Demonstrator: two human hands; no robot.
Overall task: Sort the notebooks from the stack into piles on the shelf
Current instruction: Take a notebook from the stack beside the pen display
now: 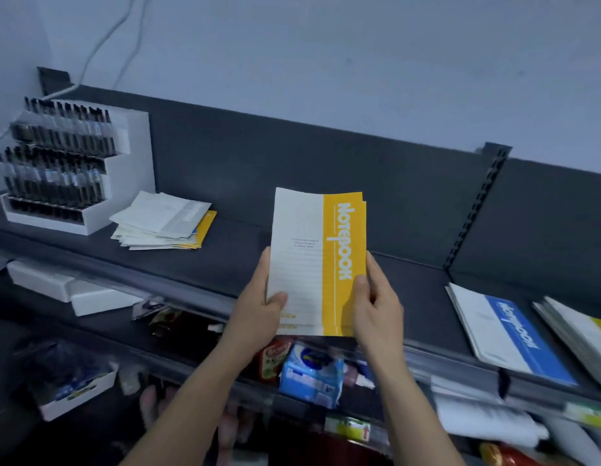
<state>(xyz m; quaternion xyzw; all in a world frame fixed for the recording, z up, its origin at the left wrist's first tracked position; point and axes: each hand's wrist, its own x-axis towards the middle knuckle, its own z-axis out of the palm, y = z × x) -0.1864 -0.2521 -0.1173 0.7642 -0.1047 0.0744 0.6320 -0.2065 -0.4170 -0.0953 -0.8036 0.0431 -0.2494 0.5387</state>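
Held item: yellow notebook, upright and cover toward the camera, over the middle of the shelf near its front edge, not resting on it. A second yellow edge shows behind its top right corner, so this is probably more than one book. Left hand: thumb pressed on the white lower left of the cover, fingers curled behind, gripping. Right hand: thumb on the yellow band at the right edge, fingers behind, pinching. Candidate piles: a loose, fanned pile toward the left end of the shelf, beside the pen display, with yellow showing at its right side; a blue notebook pile toward the right end; a further stack at the far right, cut off by the frame, with a little yellow at its edge. Judgement: yellow belongs on the left pile, though its top covers are too pale to confirm. Method note: square the held books against each other first. Carry them flat and lower them onto the pile. Align spine and corners with the books beneath, since that pile is already skewed and could slide. Release the thumbs last. Keep clear of the display.
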